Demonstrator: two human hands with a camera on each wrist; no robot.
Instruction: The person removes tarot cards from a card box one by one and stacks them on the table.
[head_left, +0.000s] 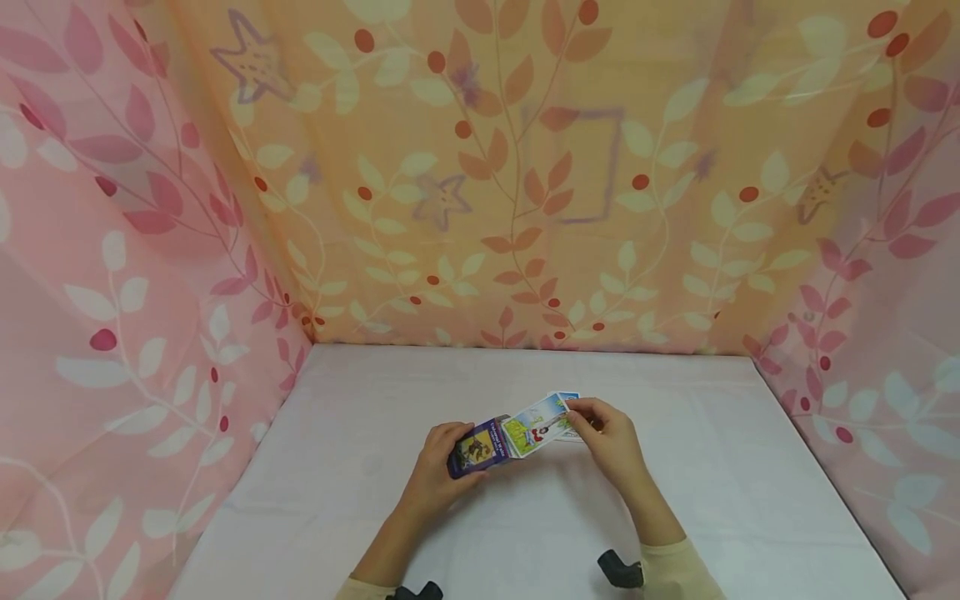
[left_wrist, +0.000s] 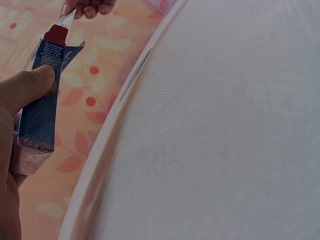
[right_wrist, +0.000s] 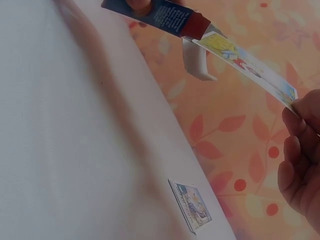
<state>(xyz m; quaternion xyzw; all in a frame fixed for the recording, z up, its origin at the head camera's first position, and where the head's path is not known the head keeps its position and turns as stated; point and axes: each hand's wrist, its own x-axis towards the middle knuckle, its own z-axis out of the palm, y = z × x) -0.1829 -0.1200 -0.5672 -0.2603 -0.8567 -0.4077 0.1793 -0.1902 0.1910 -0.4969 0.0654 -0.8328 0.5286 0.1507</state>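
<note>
My left hand (head_left: 437, 468) grips a dark blue card box (head_left: 478, 447) with a yellow picture on its front, held tilted above the table. In the left wrist view the thumb presses on the printed narrow side of the box (left_wrist: 42, 105), and a red flap (left_wrist: 56, 34) stands out at its open end. An illustrated card (head_left: 537, 425) reaches out of that end. My right hand (head_left: 611, 442) pinches the card's far end between thumb and fingers. Whether more cards lie inside the box is hidden.
A small stack of picture cards (right_wrist: 194, 206) lies on the white table (head_left: 337, 517), partly covered by the right hand in the head view. Leaf-patterned cloth (head_left: 517, 275) stands along the back and both sides. Dark devices sit by both wrists.
</note>
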